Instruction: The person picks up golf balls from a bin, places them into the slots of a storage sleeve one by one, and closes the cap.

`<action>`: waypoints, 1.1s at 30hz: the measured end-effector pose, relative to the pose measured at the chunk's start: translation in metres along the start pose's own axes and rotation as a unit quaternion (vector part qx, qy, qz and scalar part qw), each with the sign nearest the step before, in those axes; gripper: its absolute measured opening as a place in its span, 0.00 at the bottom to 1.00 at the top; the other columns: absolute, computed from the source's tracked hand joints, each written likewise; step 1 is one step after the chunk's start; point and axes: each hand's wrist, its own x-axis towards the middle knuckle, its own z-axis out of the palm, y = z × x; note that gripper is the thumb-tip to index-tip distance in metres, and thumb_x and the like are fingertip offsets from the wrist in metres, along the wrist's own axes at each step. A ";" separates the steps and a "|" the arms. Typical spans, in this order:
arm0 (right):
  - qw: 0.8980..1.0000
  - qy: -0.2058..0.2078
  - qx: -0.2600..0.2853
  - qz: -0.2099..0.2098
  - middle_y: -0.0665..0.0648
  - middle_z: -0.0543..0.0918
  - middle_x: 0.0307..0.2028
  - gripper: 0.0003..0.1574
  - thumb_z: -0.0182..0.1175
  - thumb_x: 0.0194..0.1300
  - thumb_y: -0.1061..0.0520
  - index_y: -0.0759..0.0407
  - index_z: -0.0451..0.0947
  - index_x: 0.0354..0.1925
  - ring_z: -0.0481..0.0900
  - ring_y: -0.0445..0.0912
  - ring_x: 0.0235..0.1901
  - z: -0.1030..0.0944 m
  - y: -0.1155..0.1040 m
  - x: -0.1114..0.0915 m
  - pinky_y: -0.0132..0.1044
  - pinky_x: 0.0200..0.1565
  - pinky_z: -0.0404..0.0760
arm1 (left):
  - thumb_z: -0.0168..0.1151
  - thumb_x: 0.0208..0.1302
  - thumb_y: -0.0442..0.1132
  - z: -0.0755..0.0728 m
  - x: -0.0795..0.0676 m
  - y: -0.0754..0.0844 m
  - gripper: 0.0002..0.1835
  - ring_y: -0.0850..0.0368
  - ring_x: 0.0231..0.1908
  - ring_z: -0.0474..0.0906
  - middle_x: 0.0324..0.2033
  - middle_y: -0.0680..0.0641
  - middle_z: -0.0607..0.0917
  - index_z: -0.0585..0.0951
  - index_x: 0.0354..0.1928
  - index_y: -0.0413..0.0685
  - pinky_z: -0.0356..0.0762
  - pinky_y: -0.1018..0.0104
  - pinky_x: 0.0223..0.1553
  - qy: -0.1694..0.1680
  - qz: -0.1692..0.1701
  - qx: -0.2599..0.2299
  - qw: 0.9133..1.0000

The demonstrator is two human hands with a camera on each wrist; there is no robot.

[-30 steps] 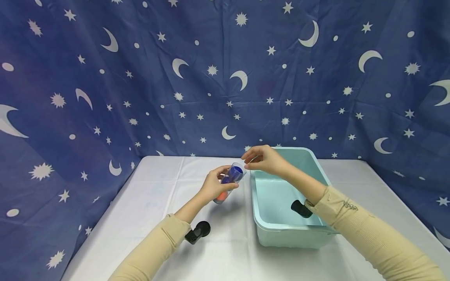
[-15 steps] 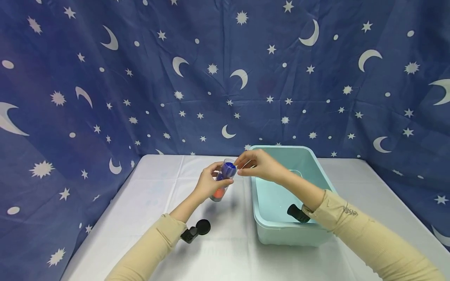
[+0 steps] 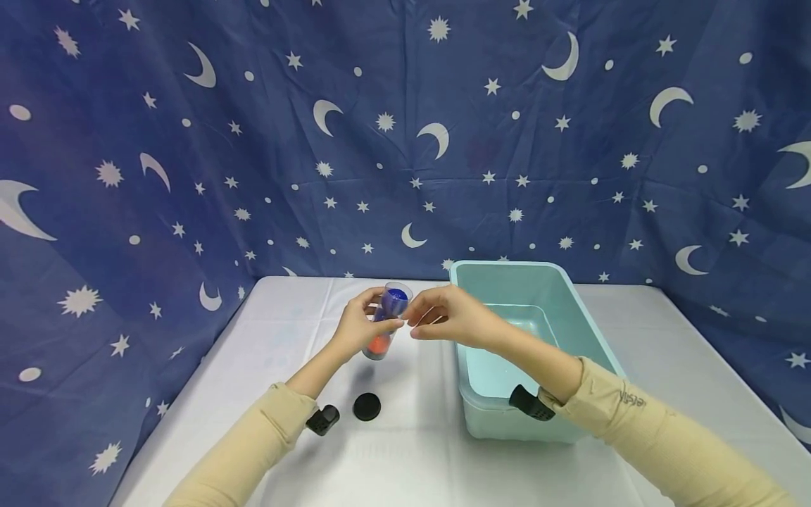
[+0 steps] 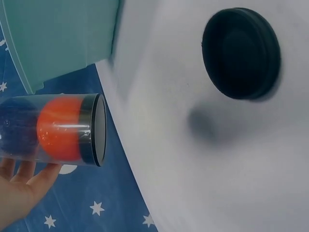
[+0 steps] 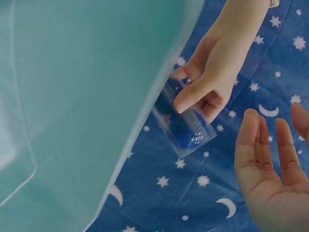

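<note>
My left hand (image 3: 357, 325) grips a clear plastic tube (image 3: 384, 318), tilted with its open mouth upward. Inside the tube are an orange ball (image 4: 60, 128) at the black-rimmed base and blue balls (image 3: 395, 301) above it. The topmost blue ball sits just below the mouth. Close to the right of that mouth is my right hand (image 3: 453, 317), its fingers loosely bent. The right wrist view shows nothing between the fingers of the right hand (image 5: 273, 179). On the table below the tube lies a round black lid (image 3: 367, 406).
To the right, a pale green plastic bin (image 3: 526, 422) stands on the white-covered table (image 3: 405, 465). My right forearm passes over its near part. A blue cloth (image 3: 355, 141) with moons and stars hangs behind. Black wrist cameras (image 3: 531, 403) sit at both cuffs.
Both hands have moved left, the left one taking the tube along. The tube has tipped more upright. My right hand has also come lower, and the black lid is fully uncovered from behind the left wrist camera.
</note>
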 end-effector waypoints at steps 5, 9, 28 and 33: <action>1.000 -0.012 0.013 -0.008 0.65 0.83 0.38 0.11 0.63 0.58 0.65 0.68 0.79 0.41 0.84 0.46 0.37 0.013 -0.007 -0.002 0.32 0.43 0.83 | 0.70 0.51 0.33 -0.007 -0.002 -0.005 0.30 0.42 0.47 0.79 0.48 0.38 0.81 0.73 0.58 0.42 0.76 0.48 0.52 0.009 0.002 0.001 1.000; 1.000 -0.021 0.013 -0.011 0.62 0.84 0.38 0.11 0.63 0.58 0.65 0.68 0.79 0.40 0.84 0.44 0.37 0.024 -0.010 -0.003 0.31 0.43 0.83 | 0.71 0.50 0.32 -0.012 -0.004 -0.005 0.30 0.42 0.45 0.80 0.47 0.37 0.81 0.73 0.57 0.40 0.78 0.51 0.50 0.011 0.005 0.000 1.000; 0.999 -0.013 -0.040 -0.014 0.55 0.84 0.34 0.09 0.66 0.55 0.64 0.62 0.80 0.37 0.78 0.38 0.31 0.090 -0.004 -0.007 0.23 0.37 0.79 | 0.73 0.48 0.34 -0.033 -0.017 -0.023 0.33 0.43 0.47 0.79 0.48 0.36 0.80 0.72 0.58 0.41 0.78 0.52 0.50 0.039 -0.011 0.015 0.999; 0.999 -0.013 -0.031 -0.004 0.55 0.84 0.33 0.08 0.66 0.54 0.64 0.62 0.80 0.36 0.79 0.39 0.31 0.104 0.009 -0.004 0.23 0.35 0.78 | 0.73 0.48 0.33 -0.036 -0.023 -0.029 0.32 0.42 0.49 0.78 0.49 0.36 0.80 0.71 0.57 0.41 0.76 0.51 0.53 0.046 -0.014 0.016 0.999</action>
